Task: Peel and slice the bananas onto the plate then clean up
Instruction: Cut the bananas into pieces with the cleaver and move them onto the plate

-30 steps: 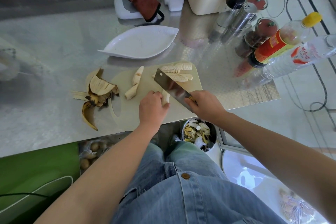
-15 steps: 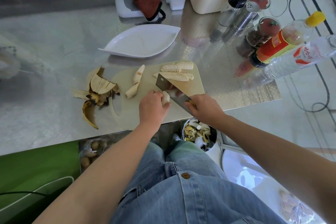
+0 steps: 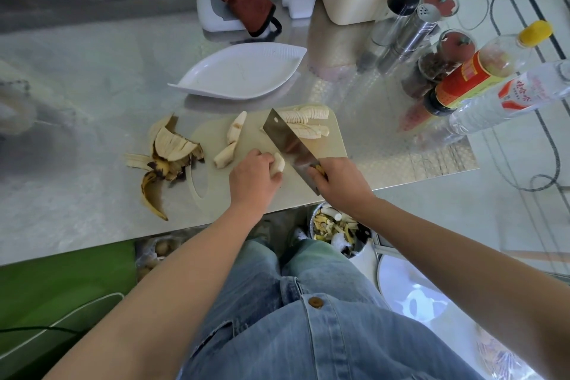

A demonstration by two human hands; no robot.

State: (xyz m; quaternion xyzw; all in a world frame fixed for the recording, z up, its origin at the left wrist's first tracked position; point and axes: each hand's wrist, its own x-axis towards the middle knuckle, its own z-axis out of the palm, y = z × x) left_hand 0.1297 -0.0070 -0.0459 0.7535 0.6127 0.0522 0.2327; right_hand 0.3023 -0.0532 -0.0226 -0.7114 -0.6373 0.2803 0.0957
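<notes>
While the left hand point(image 3: 251, 179) stays where it was half a second ago, fingers curled over the near end of a peeled banana piece point(image 3: 278, 163) and pinning it to the cutting board point(image 3: 334, 145), the cleaver point(image 3: 290, 145) has changed; its blade now shows more of its flat face and reaches farther up the board, its far corner overlapping the nearer of two rows of sliced banana point(image 3: 308, 115) at the board's far right corner; half a second ago the blade looked shorter and lower beside the held piece. The right hand point(image 3: 339, 183) is wrapped tightly round the cleaver's handle at the table's near edge, in much the same spot as before; the blade's edge lies just beside the free end of the held piece, though whether it touches cannot be told. Two more peeled pieces point(image 3: 237, 130) lie end to end on the board's left part, unmoved; the banana peels point(image 3: 168, 157) sit on the steel table point(image 3: 92, 86) just left of the board, as before; the white leaf-shaped plate point(image 3: 234, 74) stands beyond the board with no banana on it; a bin point(image 3: 336, 228) of scraps shows below the table edge.
</notes>
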